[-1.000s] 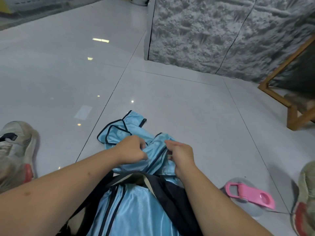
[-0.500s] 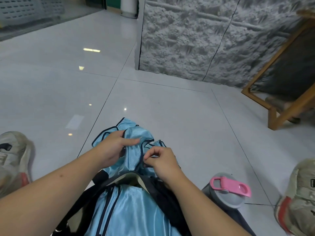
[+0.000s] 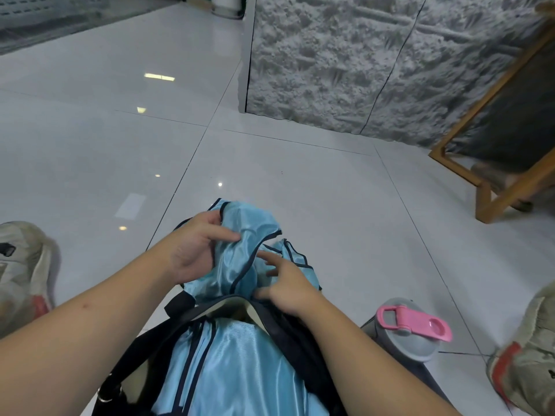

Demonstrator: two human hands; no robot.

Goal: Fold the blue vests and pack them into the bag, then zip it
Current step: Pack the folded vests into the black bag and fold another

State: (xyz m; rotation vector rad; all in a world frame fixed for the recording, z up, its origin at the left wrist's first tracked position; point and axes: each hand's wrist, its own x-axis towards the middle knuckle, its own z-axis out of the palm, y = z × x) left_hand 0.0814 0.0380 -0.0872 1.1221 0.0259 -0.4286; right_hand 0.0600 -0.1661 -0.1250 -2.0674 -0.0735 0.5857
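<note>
A shiny light-blue vest [image 3: 240,265] with dark trim is bunched on the floor at the far rim of an open black bag [image 3: 288,328]. More blue vest cloth [image 3: 228,370] fills the bag's mouth. My left hand [image 3: 195,250] grips the bunched vest from its left side, thumb lying across the top of the cloth. My right hand [image 3: 282,283] rests on the vest's right side with spread, relaxed fingers, just above the bag's rim. The bag's zip is not visible.
A grey bottle with a pink lid [image 3: 411,328] stands right of the bag. Worn shoes lie at the left edge [image 3: 24,271] and lower right [image 3: 525,361]. A wooden frame [image 3: 492,187] leans by the rough grey wall [image 3: 345,61]. The floor is glossy white tile.
My left hand has gathered the vest higher and tighter. My right hand has let go of its pinch on the trim and spread its fingers over the cloth. The view tilted slightly.
</note>
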